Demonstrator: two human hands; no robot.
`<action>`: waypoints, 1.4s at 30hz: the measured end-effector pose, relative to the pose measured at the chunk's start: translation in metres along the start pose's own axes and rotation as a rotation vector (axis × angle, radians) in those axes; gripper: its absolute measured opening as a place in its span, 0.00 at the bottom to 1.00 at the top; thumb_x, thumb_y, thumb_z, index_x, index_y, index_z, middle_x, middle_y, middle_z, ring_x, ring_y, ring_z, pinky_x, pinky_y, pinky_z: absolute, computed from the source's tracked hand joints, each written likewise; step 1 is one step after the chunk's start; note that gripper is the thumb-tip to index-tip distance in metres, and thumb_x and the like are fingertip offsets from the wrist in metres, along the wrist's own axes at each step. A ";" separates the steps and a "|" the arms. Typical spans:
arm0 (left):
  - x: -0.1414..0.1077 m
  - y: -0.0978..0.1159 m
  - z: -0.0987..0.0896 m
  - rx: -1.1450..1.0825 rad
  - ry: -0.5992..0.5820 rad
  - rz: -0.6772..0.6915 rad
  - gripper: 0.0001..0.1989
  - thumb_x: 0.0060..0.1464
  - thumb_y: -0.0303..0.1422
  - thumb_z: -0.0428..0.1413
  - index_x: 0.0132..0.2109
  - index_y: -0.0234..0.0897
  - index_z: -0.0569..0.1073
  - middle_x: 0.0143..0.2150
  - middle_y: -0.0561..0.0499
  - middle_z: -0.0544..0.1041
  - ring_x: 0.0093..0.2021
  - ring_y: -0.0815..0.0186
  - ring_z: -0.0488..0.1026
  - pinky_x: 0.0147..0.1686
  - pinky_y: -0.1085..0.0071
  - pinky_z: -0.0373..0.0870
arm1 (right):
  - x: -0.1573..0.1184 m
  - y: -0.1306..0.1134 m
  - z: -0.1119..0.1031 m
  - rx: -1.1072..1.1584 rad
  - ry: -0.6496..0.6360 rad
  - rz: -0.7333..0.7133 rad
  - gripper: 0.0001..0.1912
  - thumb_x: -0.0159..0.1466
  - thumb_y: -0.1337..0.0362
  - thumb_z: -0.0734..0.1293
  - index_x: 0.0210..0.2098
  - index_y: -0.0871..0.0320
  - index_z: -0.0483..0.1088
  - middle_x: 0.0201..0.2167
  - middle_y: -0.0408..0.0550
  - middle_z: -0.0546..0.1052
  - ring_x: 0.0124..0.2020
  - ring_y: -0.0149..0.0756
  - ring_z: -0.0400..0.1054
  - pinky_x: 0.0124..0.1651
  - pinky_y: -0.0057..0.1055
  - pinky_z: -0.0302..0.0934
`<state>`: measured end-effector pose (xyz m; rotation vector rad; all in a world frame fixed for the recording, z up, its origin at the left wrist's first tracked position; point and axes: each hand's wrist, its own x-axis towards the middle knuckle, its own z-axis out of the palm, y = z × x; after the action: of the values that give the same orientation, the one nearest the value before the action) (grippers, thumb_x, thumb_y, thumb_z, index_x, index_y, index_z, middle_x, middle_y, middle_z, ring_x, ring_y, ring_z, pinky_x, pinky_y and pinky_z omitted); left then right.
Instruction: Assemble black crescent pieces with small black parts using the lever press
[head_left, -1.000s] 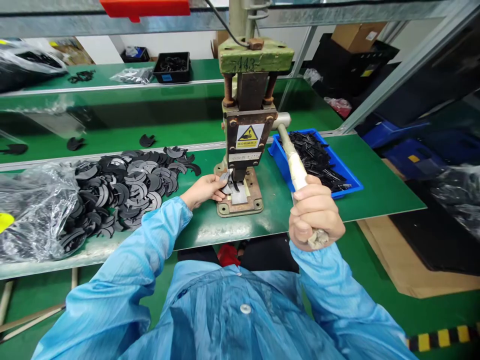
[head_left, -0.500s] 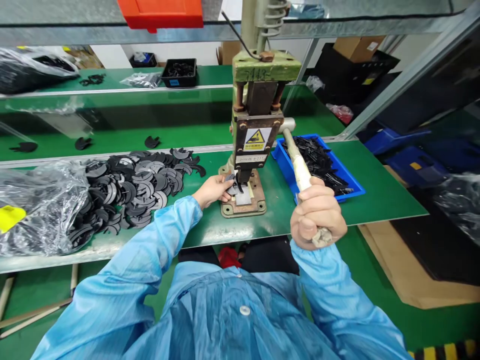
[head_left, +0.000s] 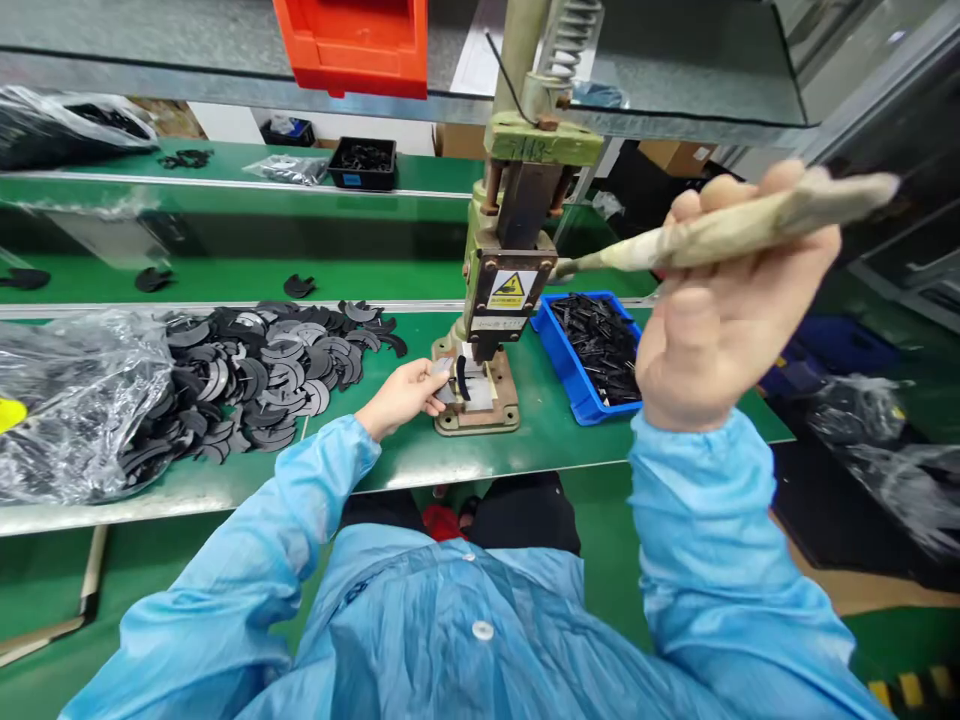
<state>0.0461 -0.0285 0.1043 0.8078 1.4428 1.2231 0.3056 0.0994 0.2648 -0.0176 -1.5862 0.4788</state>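
Note:
My left hand [head_left: 405, 397] pinches a flat grey curved piece [head_left: 444, 384] at the left side of the press base [head_left: 504, 388]. Beside that piece, a narrow black curved strip [head_left: 462, 378] stands out over the pale plate on the base. The green hand press [head_left: 511, 285] rises behind, its ram above the plate. On the right, my right hand [head_left: 724, 300] is raised, palm towards me, with the wrapped press lever [head_left: 705, 240] lying across its fingers. Those fingers hook loosely behind the lever, and the thumb is off it.
A heap of dark curved pieces [head_left: 277, 375] spills from a clear plastic bag [head_left: 82, 400] on the left. Right of the press stands a blue bin [head_left: 581, 400] of thin black parts. An orange bin [head_left: 352, 50] overhangs the back, and a black tray [head_left: 364, 178] sits behind.
The right hand and lever have swung up, and the fist has loosened with its palm turned towards me. The left hand and grey piece have shifted slightly left, away from the ram.

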 end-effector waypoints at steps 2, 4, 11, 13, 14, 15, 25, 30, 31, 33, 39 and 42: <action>-0.025 0.005 -0.005 -0.012 -0.014 0.083 0.25 0.59 0.52 0.70 0.39 0.37 0.69 0.25 0.53 0.79 0.23 0.68 0.79 0.23 0.77 0.75 | -0.012 0.007 0.004 -0.078 0.053 0.062 0.33 0.69 0.57 0.73 0.71 0.52 0.63 0.68 0.51 0.68 0.74 0.49 0.68 0.76 0.57 0.61; -0.050 0.011 -0.008 -0.031 -0.025 0.140 0.27 0.58 0.56 0.69 0.40 0.37 0.70 0.24 0.54 0.78 0.22 0.68 0.79 0.23 0.76 0.75 | -0.052 0.011 0.014 -0.164 0.085 0.194 0.32 0.70 0.61 0.72 0.70 0.54 0.63 0.65 0.55 0.71 0.70 0.46 0.70 0.75 0.55 0.63; -0.098 0.020 0.001 -0.060 -0.102 0.160 0.28 0.58 0.57 0.68 0.38 0.38 0.69 0.24 0.54 0.78 0.21 0.68 0.77 0.22 0.75 0.75 | -0.200 -0.014 0.067 0.052 -0.446 0.627 0.20 0.69 0.54 0.74 0.56 0.56 0.75 0.48 0.49 0.82 0.48 0.36 0.80 0.50 0.36 0.79; -0.102 0.019 0.005 -0.063 -0.117 0.151 0.27 0.58 0.56 0.69 0.37 0.38 0.68 0.24 0.55 0.77 0.21 0.69 0.77 0.22 0.76 0.74 | -0.212 -0.019 0.076 0.053 -0.459 0.644 0.19 0.71 0.52 0.72 0.54 0.58 0.75 0.50 0.50 0.81 0.49 0.35 0.79 0.52 0.39 0.79; -0.103 0.018 0.007 -0.063 -0.122 0.146 0.27 0.58 0.55 0.69 0.37 0.38 0.68 0.24 0.55 0.77 0.21 0.69 0.77 0.22 0.77 0.73 | -0.214 -0.021 0.078 0.045 -0.455 0.648 0.20 0.72 0.51 0.71 0.55 0.58 0.75 0.52 0.50 0.81 0.50 0.36 0.78 0.54 0.40 0.78; -0.104 0.018 0.009 -0.062 -0.126 0.139 0.27 0.58 0.54 0.69 0.37 0.38 0.68 0.24 0.56 0.76 0.21 0.70 0.77 0.21 0.77 0.73 | -0.215 -0.021 0.079 0.038 -0.448 0.649 0.21 0.72 0.51 0.70 0.57 0.59 0.74 0.54 0.51 0.80 0.51 0.36 0.78 0.55 0.42 0.78; -0.090 0.017 0.006 -0.099 -0.283 -0.034 0.29 0.52 0.56 0.72 0.36 0.38 0.69 0.21 0.56 0.74 0.18 0.69 0.75 0.18 0.79 0.71 | -0.214 -0.029 0.073 0.003 -0.404 0.607 0.17 0.72 0.52 0.70 0.51 0.58 0.76 0.48 0.49 0.82 0.47 0.35 0.77 0.53 0.39 0.76; -0.087 0.007 0.016 -0.237 -0.330 -0.039 0.29 0.52 0.56 0.73 0.37 0.37 0.70 0.21 0.56 0.74 0.17 0.70 0.74 0.18 0.79 0.69 | -0.210 -0.040 0.074 -0.045 -0.274 0.600 0.06 0.71 0.58 0.70 0.41 0.53 0.75 0.39 0.46 0.82 0.40 0.36 0.76 0.46 0.37 0.72; -0.087 0.005 0.018 -0.280 -0.362 -0.059 0.29 0.52 0.56 0.73 0.37 0.37 0.70 0.22 0.56 0.75 0.17 0.70 0.74 0.17 0.79 0.69 | -0.210 -0.041 0.074 -0.045 -0.263 0.600 0.05 0.70 0.59 0.70 0.41 0.53 0.75 0.38 0.46 0.82 0.39 0.36 0.77 0.45 0.37 0.72; -0.087 0.002 0.020 -0.314 -0.400 -0.084 0.30 0.51 0.56 0.73 0.38 0.37 0.70 0.23 0.55 0.76 0.17 0.70 0.75 0.17 0.79 0.69 | -0.210 -0.043 0.073 -0.043 -0.261 0.604 0.04 0.70 0.60 0.70 0.41 0.52 0.73 0.37 0.46 0.81 0.38 0.36 0.77 0.43 0.36 0.72; -0.089 0.016 0.018 -0.024 -0.263 0.002 0.24 0.58 0.52 0.70 0.38 0.38 0.70 0.23 0.54 0.76 0.19 0.68 0.76 0.17 0.78 0.69 | -0.213 -0.039 0.068 -0.080 -0.318 0.584 0.04 0.69 0.60 0.69 0.41 0.53 0.74 0.37 0.46 0.81 0.38 0.37 0.76 0.45 0.37 0.72; -0.089 0.028 0.014 0.110 -0.260 0.014 0.21 0.60 0.50 0.69 0.39 0.38 0.72 0.25 0.52 0.78 0.20 0.67 0.77 0.18 0.76 0.70 | -0.216 -0.038 0.068 -0.108 -0.340 0.566 0.05 0.69 0.59 0.68 0.41 0.52 0.75 0.37 0.47 0.81 0.38 0.38 0.76 0.46 0.39 0.72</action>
<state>0.0778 -0.1005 0.1568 1.0144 1.3007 1.0141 0.2694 -0.0200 0.0715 -0.5003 -1.9393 0.8681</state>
